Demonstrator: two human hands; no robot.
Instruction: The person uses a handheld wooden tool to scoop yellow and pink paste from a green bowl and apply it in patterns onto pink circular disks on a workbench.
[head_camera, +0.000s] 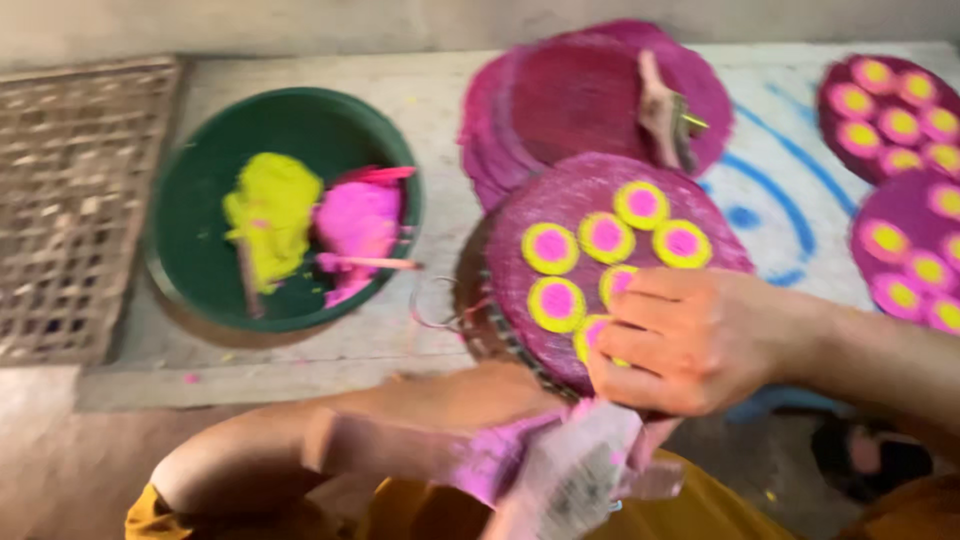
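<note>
On the pale table, right hand curls onto purple disc.

We see pale slab, blue painted rings at right. Green bowl sits left on slab. Stack of magenta discs lies far centre; brush rests atop stack. Dotted discs lie far right. Lattice mat lies beside slab, left.

Three dotted purple discs — one green bowl, one brush, two hands.
</note>
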